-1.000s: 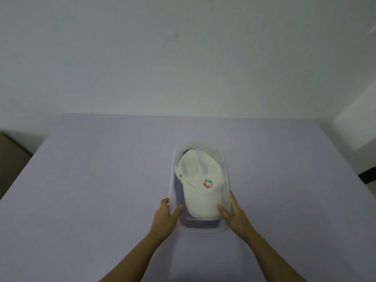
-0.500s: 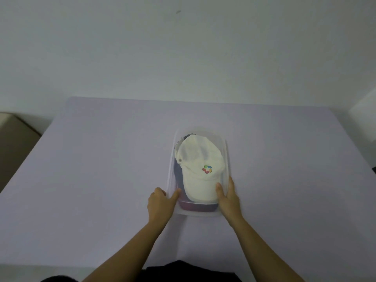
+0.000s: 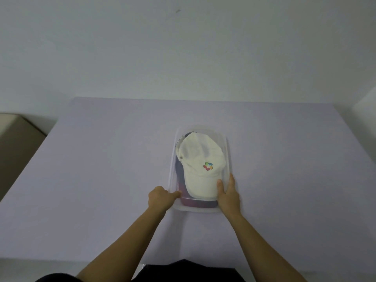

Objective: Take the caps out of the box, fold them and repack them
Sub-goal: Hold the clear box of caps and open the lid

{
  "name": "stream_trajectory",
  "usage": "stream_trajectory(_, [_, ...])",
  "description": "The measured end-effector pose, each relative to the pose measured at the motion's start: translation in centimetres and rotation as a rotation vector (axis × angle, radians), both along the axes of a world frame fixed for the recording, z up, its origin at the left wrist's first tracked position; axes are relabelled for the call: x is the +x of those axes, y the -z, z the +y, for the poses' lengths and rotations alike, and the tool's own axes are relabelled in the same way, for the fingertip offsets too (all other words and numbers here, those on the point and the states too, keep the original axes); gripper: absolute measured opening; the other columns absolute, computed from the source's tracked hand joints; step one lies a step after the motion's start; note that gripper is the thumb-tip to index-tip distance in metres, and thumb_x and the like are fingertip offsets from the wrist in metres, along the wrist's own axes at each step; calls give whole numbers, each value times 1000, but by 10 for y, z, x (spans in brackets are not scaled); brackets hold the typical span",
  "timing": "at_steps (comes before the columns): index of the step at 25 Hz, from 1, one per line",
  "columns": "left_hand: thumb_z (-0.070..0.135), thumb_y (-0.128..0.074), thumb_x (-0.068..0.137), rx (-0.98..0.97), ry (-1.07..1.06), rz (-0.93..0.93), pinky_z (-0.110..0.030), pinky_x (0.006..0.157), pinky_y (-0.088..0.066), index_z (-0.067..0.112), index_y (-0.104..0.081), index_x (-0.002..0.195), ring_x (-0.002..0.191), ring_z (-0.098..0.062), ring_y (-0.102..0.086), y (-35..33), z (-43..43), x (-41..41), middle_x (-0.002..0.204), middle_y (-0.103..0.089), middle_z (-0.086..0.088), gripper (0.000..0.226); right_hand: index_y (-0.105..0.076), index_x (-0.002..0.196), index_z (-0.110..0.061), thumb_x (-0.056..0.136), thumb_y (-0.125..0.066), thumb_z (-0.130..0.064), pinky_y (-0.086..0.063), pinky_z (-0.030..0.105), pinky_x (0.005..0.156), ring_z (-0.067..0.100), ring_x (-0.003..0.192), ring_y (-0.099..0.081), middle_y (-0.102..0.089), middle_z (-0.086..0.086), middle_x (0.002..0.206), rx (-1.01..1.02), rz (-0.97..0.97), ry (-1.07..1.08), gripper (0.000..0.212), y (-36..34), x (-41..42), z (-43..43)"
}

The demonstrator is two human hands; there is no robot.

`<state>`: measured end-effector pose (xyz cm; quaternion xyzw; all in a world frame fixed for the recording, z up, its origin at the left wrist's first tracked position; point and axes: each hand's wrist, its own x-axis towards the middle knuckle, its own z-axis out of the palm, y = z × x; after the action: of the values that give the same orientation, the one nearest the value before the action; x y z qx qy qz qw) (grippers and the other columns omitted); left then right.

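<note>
2 hands (image 3: 195,198) gripping box (image 3: 228,151) sides

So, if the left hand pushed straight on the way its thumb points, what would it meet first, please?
Probably the dark maroon cap brim inside the clear plastic box; the left hand already grips that box's near-left wall.

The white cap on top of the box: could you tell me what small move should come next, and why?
Probably pinch the brim of the white cap and lift it out. It lies topmost in the clear box over a darker cap, and the right hand and left hand both grip the box's near end, thumbs already inside the rim.
</note>
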<state>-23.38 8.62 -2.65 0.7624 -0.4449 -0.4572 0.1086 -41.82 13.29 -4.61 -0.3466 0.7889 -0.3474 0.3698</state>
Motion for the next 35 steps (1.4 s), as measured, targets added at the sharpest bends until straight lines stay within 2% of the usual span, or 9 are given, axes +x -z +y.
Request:
stream_trajectory(6, [29,-74,76,10,-15,35,-23,45,-24,9,-34,60,51,-12,-27,-5,1,-5,58,-29,-1,47,-13,149,-16,99,-35,-36,-36,40,105,32,132,-40,-35,10,150,10,-4,12,59,3,-4,0])
stream_trajectory(10, [30,-73,78,89,-30,73,-21,50,-32,11,-39,65,57,-10,-34,-9,-1,1,68,-37,1,41,-11,149,-16,99,-34,-38,-37,42,105,33,132,-40,-35,10,150,29,7,-1,59,3,0,0])
stream_trajectory(18, [31,-72,77,138,-25,40,-23,51,-33,13,-38,65,64,-15,-39,-14,-4,0,85,-44,-9,40,-11,149,-17,99,-34,-38,-38,42,105,33,131,-41,-36,10,149,39,17,2,59,3,1,0])
stream_trajectory(26, [30,-68,79,68,1,78,-24,49,-28,7,-43,67,57,-14,-32,-20,2,-1,64,-33,-4,36,-13,149,-17,98,-36,-39,-37,43,105,33,131,-40,-36,10,149,29,-36,-1,60,0,-2,0])
stream_trajectory(29, [29,-69,80,22,-16,116,-28,58,-35,9,-42,68,61,-16,-36,-17,6,-1,65,-34,-4,35,-18,148,-20,97,-39,-40,-39,40,104,30,130,-42,-39,8,147,-2,-108,6,59,-5,-5,5])
stream_trajectory(31, [28,-70,79,-31,-58,139,-27,57,-33,12,-38,69,60,-15,-33,-16,10,-1,65,-32,-3,37,-20,147,-23,97,-37,-44,-36,39,105,28,133,-39,-36,5,149,-1,-203,21,57,-6,-9,6])
stream_trajectory(33, [27,-71,78,-71,-123,226,-25,56,-35,10,-41,74,61,-15,-37,-16,15,-1,69,-38,-4,35,-20,147,-27,96,-26,-53,-27,40,111,23,138,-32,-30,-1,152,8,-331,53,58,-5,-14,4])
stream_trajectory(35, [18,-70,81,-52,-289,540,-30,69,-49,4,-50,100,74,-21,-53,-18,17,-1,89,-54,-12,32,-24,146,-31,83,-16,-72,-24,45,115,20,137,-33,-33,-4,151,-5,-506,100,75,-1,-19,2])
